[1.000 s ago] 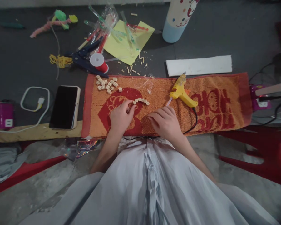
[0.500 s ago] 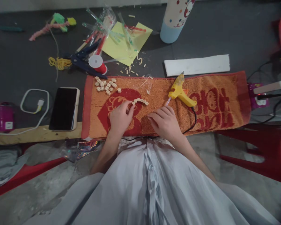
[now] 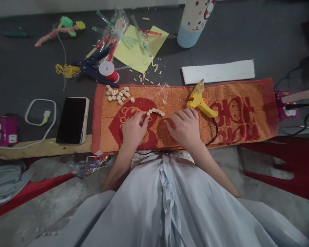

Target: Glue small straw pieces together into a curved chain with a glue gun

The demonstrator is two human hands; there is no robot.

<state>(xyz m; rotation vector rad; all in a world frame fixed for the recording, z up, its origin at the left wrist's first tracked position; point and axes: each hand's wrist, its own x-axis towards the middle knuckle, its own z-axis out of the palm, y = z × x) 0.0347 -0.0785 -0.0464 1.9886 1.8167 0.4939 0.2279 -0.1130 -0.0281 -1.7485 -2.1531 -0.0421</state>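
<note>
My left hand (image 3: 135,127) pinches the left end of a curved strip of small pale wooden pieces (image 3: 156,112) between thumb and fingertips. The strip arches over the orange and red towel (image 3: 229,133). My right hand (image 3: 184,126) is at the right of the strip, palm down, its fingers loosely bent and the thumb apart; I see nothing held in it. Just beyond its fingertips lies a yellow hot glue gun (image 3: 201,103) on its side, with its rear end partly hidden by the hand. A cluster of small wooden pieces (image 3: 118,94) lies at the towel's upper left.
Beyond the towel are a white foam strip (image 3: 218,72), a bottle (image 3: 189,32), yellow paper (image 3: 157,43), a red thread spool (image 3: 110,72) and dark blue cutters (image 3: 91,65). A phone (image 3: 71,120) and white cable (image 3: 53,123) lie left. The glue gun's black cord (image 3: 215,132) runs along the front edge.
My right hand has moved slightly up and forward, now covering the glue gun's rear end. My left hand keeps its pinch on the strip. The whole view has shifted slightly.
</note>
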